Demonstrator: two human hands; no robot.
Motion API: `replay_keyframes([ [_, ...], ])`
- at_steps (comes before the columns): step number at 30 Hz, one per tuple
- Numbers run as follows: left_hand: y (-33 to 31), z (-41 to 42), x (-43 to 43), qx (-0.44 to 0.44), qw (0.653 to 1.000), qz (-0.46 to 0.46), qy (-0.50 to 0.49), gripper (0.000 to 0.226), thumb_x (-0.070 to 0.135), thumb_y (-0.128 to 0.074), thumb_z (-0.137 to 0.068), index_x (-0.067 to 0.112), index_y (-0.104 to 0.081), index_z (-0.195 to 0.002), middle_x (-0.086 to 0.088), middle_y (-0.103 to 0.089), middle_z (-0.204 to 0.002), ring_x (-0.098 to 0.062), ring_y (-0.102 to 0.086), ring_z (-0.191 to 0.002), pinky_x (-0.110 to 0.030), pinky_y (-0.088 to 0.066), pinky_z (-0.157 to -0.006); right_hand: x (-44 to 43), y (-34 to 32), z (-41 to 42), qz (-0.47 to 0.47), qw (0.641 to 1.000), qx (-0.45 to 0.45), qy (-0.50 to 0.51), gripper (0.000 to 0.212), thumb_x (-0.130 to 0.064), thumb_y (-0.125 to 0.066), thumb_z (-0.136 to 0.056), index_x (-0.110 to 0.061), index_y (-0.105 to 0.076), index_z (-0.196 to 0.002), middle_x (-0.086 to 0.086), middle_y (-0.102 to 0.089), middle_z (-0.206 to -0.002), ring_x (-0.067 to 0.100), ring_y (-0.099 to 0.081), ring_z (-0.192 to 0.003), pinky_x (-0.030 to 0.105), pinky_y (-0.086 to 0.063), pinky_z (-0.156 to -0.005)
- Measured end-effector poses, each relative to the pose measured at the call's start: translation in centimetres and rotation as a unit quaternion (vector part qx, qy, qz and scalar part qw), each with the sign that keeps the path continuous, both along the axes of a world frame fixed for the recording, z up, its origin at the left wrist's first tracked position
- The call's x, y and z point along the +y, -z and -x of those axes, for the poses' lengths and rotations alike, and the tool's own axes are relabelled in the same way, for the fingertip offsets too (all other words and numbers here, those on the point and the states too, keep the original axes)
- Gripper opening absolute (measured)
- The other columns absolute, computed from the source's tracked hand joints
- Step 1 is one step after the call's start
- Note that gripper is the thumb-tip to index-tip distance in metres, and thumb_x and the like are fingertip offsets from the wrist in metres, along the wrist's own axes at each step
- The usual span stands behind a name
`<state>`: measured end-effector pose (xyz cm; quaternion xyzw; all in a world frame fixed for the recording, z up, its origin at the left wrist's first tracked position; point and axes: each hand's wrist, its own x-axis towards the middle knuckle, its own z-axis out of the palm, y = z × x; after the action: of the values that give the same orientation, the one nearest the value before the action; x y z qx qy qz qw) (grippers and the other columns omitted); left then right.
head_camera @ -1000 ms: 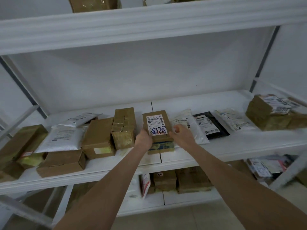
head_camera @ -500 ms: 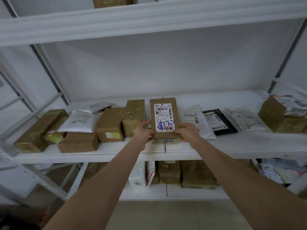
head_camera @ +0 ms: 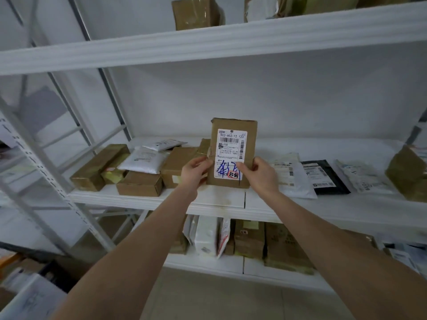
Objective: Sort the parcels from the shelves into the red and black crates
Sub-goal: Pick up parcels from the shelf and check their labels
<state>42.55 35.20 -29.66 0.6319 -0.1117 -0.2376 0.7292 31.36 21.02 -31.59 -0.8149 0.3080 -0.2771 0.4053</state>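
White shelf [head_camera: 221, 204], centre frame: my left hand [head_camera: 195, 173] and right hand [head_camera: 260, 173] grip box [head_camera: 233, 153] upright, label read; next, choose a crate, none in view.

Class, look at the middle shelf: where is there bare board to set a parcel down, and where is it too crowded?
Bare: the front strip of the middle shelf below the held box, between the brown boxes and the white mailer; also the back strip behind the black mailer. Crowded: the left end, boxes stacked tight.
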Motion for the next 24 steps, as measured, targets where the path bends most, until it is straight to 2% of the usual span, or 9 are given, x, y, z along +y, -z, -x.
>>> replay_keyframes([
  [2, -0.3, -0.2, 2.0, -0.014, 1.0, -0.002, -0.009, 0.035, 0.017, -0.068, -0.087, 0.018, -0.059, -0.121, -0.006, -0.068, -0.101, -0.017, -0.064, -0.077, -0.026, -0.052, -0.06, 1.4, -0.5, -0.9, 0.042, 0.999, 0.0, -0.021, 0.033, -0.053, -0.058, -0.089, -0.02, -0.058, -0.089, -0.011, -0.062, -0.079, 0.008, -0.058, -0.069, 0.024, -0.038, -0.053],
  [5, -0.5, -0.5, 5.6, -0.011, 0.999, -0.014, -0.03, 0.036, 0.017, -0.067, -0.087, 0.016, -0.06, -0.123, -0.004, -0.07, -0.105, -0.017, -0.066, -0.087, -0.033, -0.055, -0.076, 4.3, -0.7, -2.6, 0.09, 0.994, 0.002, -0.059, 0.033, -0.05, -0.055, -0.092, -0.018, -0.057, -0.09, -0.011, -0.06, -0.078, 0.01, -0.056, -0.068, 0.025, -0.037, -0.051],
  [10, 0.2, -1.7, 12.6, 0.002, 0.993, -0.018, -0.113, 0.03, 0.013, -0.067, -0.086, 0.009, -0.063, -0.116, -0.005, -0.072, -0.098, -0.014, -0.067, -0.079, -0.025, -0.051, -0.064, 10.4, 0.7, -6.0, 0.109, 0.986, -0.013, -0.124, 0.036, -0.046, -0.056, -0.093, -0.013, -0.051, -0.079, -0.006, -0.057, -0.069, 0.015, -0.054, -0.06, 0.026, -0.034, -0.048],
  [15, 2.2, -3.5, 20.2, 0.038, 0.983, -0.026, -0.179, 0.035, 0.009, -0.069, -0.083, 0.008, -0.06, -0.118, -0.009, -0.072, -0.096, -0.022, -0.069, -0.083, -0.038, -0.056, -0.075, 17.3, 2.7, -9.9, 0.124, 0.972, 0.025, -0.198, 0.034, -0.045, -0.053, -0.094, -0.014, -0.05, -0.081, -0.005, -0.06, -0.074, 0.017, -0.056, -0.063, 0.028, -0.039, -0.049],
  [18, 4.1, -4.8, 25.1, 0.049, 0.976, -0.058, -0.205, 0.036, 0.009, -0.068, -0.085, 0.01, -0.053, -0.118, -0.01, -0.07, -0.102, -0.021, -0.07, -0.08, -0.033, -0.058, -0.064, 21.8, 4.5, -12.5, 0.143, 0.961, 0.058, -0.231, 0.033, -0.045, -0.051, -0.095, -0.016, -0.046, -0.081, -0.001, -0.062, -0.08, 0.024, -0.058, -0.072, 0.034, -0.044, -0.059],
  [20, 5.5, -5.6, 28.7, 0.06, 0.971, -0.071, -0.22, 0.037, 0.008, -0.068, -0.086, 0.009, -0.051, -0.119, -0.009, -0.069, -0.104, -0.016, -0.07, -0.073, -0.034, -0.059, -0.064, 25.2, 5.8, -14.3, 0.148, 0.953, 0.064, -0.255, 0.026, -0.043, -0.051, -0.095, -0.017, -0.051, -0.089, -0.001, -0.061, -0.088, 0.024, -0.059, -0.082, 0.034, -0.044, -0.065],
  [22, 7.1, -6.5, 32.9, 0.06, 0.965, -0.096, -0.238, 0.036, 0.007, -0.067, -0.087, 0.008, -0.05, -0.119, -0.007, -0.068, -0.102, -0.008, -0.068, -0.061, -0.026, -0.056, -0.051, 29.2, 7.1, -16.2, 0.144, 0.947, 0.064, -0.279, 0.025, -0.041, -0.052, -0.095, -0.019, -0.059, -0.104, -0.001, -0.064, -0.102, 0.023, -0.06, -0.089, 0.033, -0.046, -0.07],
  [23, 8.0, -7.1, 35.1, 0.062, 0.96, -0.111, -0.248, 0.038, 0.008, -0.068, -0.086, 0.01, -0.05, -0.12, -0.006, -0.067, -0.105, -0.008, -0.068, -0.064, -0.025, -0.055, -0.049, 31.3, 7.7, -17.2, 0.142, 0.942, 0.073, -0.294, 0.027, -0.041, -0.053, -0.095, -0.019, -0.059, -0.108, 0.0, -0.064, -0.105, 0.022, -0.06, -0.09, 0.033, -0.046, -0.071],
  [24, 8.9, -7.8, 37.4, 0.069, 0.956, -0.121, -0.259, 0.042, 0.01, -0.069, -0.086, 0.012, -0.05, -0.123, -0.006, -0.067, -0.109, -0.011, -0.07, -0.075, -0.029, -0.058, -0.057, 33.6, 8.3, -18.3, 0.139, 0.936, 0.084, -0.312, 0.028, -0.042, -0.054, -0.094, -0.019, -0.058, -0.11, 0.0, -0.064, -0.107, 0.021, -0.061, -0.09, 0.033, -0.047, -0.071],
])
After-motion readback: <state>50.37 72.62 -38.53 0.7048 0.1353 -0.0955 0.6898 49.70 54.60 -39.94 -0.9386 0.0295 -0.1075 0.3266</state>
